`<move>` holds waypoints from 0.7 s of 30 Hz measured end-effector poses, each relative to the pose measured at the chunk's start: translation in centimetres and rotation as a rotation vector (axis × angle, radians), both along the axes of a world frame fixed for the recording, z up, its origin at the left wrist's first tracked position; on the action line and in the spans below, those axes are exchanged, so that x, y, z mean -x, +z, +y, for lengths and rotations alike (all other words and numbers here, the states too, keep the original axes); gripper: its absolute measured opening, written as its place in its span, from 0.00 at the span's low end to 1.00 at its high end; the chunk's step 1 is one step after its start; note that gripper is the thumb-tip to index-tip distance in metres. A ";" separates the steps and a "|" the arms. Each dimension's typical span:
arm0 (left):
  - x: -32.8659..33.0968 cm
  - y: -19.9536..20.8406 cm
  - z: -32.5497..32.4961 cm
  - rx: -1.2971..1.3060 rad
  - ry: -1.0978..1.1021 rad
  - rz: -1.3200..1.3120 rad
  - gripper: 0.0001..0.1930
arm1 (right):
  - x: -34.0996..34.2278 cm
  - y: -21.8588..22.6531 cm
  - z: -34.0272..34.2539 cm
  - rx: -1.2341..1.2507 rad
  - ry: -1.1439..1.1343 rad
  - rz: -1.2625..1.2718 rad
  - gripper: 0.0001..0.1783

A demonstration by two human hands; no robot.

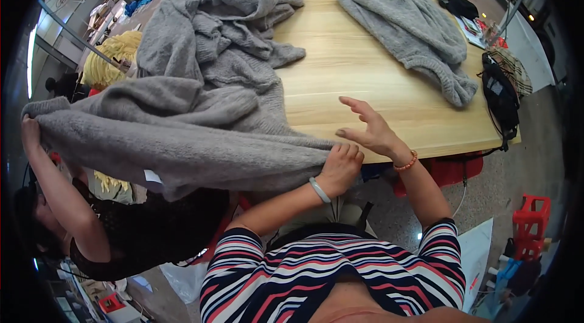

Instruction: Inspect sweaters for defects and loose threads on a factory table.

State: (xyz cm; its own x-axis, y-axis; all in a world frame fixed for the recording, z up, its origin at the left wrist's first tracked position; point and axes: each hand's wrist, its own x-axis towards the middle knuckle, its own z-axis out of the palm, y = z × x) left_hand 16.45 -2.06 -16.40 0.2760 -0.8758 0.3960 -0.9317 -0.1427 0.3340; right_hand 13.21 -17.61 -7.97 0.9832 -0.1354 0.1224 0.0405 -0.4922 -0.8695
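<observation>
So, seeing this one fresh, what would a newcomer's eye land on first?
Most likely the long grey knit, stretched across the left of the view between the wearer's left hand and a co-worker's hand at the far left. Next, the right hand, open and empty over the near edge of the table.

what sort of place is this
Likely a garment workshop: the wearer's left hand grips a gray knit piece, more gray knitwear lies on the big table, and yellow cloth is piled nearby.

Bright light covers the tabletop (328, 83) (shadows soft), with fisheye bending toward the dark rim.
</observation>
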 end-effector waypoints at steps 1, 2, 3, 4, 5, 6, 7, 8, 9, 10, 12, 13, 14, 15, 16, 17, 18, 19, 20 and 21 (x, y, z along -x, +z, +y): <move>0.6 -0.4 0.4 -0.073 0.033 -0.138 0.12 | -0.8 -0.3 1.2 -0.004 0.016 0.003 0.35; 0.8 -0.6 1.2 -0.076 0.047 -0.136 0.12 | -1.5 -0.9 2.4 0.120 0.053 -0.033 0.35; 0.5 0.2 2.0 -0.079 0.053 -0.043 0.11 | -2.1 -1.7 2.8 0.247 0.084 -0.076 0.34; 0.0 1.4 2.7 -0.078 0.053 0.050 0.11 | -2.3 -2.7 2.6 0.251 0.087 -0.082 0.34; -1.4 2.9 3.1 -0.039 0.114 0.058 0.10 | -2.4 -3.9 1.8 0.249 0.040 -0.066 0.33; -3.9 4.4 3.8 0.151 0.115 0.188 0.10 | -2.6 -4.4 1.3 0.242 0.009 -0.060 0.32; -6.6 6.0 4.8 0.169 0.230 0.206 0.11 | -2.4 -4.1 0.6 0.217 -0.028 -0.038 0.27; -9.9 7.7 5.7 0.234 0.320 0.110 0.12 | -2.0 -4.4 -0.1 0.218 -0.017 -0.051 0.27; -13.4 9.0 6.3 0.325 0.398 -0.058 0.12 | -1.3 -5.0 -1.0 0.240 -0.081 -0.042 0.26; -16.8 10.4 7.2 0.317 0.492 -0.085 0.14 | -0.7 -5.4 -2.0 0.261 -0.150 -0.037 0.25; -24.1 10.8 9.9 0.196 0.855 -0.310 0.34 | 0.3 -6.1 -2.7 0.215 -0.164 -0.020 0.25; -27.5 11.1 11.1 0.167 0.986 -0.384 0.41 | 0.8 -6.5 -3.0 0.169 -0.187 0.013 0.25; -30.6 11.5 12.2 0.136 1.118 -0.455 0.48 | 1.1 -6.9 -3.4 0.173 -0.188 -0.001 0.25; -33.4 12.1 12.9 0.086 1.213 -0.409 0.52 | 1.6 -7.1 -3.8 0.187 -0.211 -0.027 0.23; -35.6 12.8 13.3 0.036 1.303 -0.360 0.56 | 1.9 -7.2 -4.2 0.201 -0.237 -0.051 0.22; -36.9 13.9 13.1 0.047 1.294 -0.368 0.56 | 2.2 -7.3 -4.6 0.202 -0.248 -0.062 0.22; -37.9 15.0 12.9 -0.026 1.421 -0.230 0.58 | 2.4 -7.4 -4.9 0.126 -0.279 -0.017 0.22; -38.8 15.8 13.2 -0.103 1.545 -0.086 0.60 | 2.6 -7.4 -5.1 0.049 -0.306 0.026 0.21; -40.6 15.5 14.5 -0.094 1.542 -0.086 0.60 | 2.6 -7.6 -5.1 0.053 -0.310 0.020 0.21; -42.8 14.8 16.8 -0.040 1.472 -0.013 0.57 | 2.3 -7.8 -5.1 0.025 -0.316 0.027 0.21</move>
State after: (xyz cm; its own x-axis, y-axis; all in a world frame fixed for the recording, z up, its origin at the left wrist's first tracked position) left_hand 59.22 14.76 -1.64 0.9050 0.1749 0.3878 0.0556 -0.9524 0.2998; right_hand 10.89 -22.71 -15.74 0.8958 -0.4320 0.1043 -0.1405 -0.4979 -0.8558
